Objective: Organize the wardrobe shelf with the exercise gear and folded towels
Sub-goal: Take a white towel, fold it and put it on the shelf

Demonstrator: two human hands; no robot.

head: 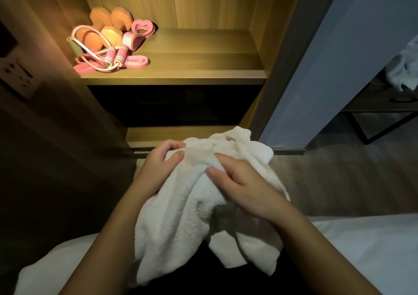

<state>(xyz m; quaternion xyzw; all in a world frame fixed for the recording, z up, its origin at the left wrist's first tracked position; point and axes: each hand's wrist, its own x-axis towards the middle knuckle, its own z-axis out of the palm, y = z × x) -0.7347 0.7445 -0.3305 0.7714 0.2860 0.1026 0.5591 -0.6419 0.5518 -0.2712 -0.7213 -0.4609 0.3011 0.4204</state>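
Two hands hold one crumpled white towel [181, 215] below the wardrobe shelf [203, 72], left hand [162, 165] fingers curled, pinching its far edge, right hand [239, 186] fingers together, gripping a fold, its long axis running wardrobe-to-person, exercise gear [108, 43] at shelf's left.

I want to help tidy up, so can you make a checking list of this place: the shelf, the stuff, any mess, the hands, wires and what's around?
Surface: lit wooden shelf, with gear at its left end.
Job's things: orange dumbbells, pink skipping rope and pink bands heaped together; white towel unfolded, held in front of and below the shelf.
Clutter: white cloth crumpled at the far right.
Hands: left hand and right hand both grip the towel with curled fingers.
Cables: nothing seen.
Surroundings: wall socket at the left, white bed at the bottom, dark compartment under the shelf.
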